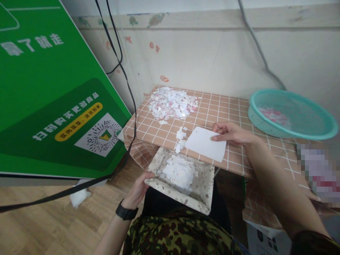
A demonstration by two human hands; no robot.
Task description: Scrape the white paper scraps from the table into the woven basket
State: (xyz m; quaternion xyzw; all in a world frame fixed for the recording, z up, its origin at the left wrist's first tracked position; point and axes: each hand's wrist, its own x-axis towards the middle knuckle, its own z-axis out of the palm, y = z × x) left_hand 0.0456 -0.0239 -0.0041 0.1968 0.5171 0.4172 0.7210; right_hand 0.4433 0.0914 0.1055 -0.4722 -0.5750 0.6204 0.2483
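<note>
My right hand point(232, 134) holds a flat white card point(205, 143) that lies on the checked tablecloth point(228, 106) near the table's front edge. Beside the card's left edge sits a small cluster of white paper bits point(180, 139). Further back lies a big pile of white and pink paper bits point(171, 103). My left hand point(138, 189), with a black watch on the wrist, grips the left rim of a floral fabric box point(202, 191) held below the table's edge. In the box is a heap of white paper bits point(178, 172).
A teal plastic basket point(292, 113) with pink bits inside stands at the table's right. A green sign board point(50, 92) leans on the left, with black cables point(127, 88) hanging across it. Crumpled white paper point(79, 196) lies on the wooden floor.
</note>
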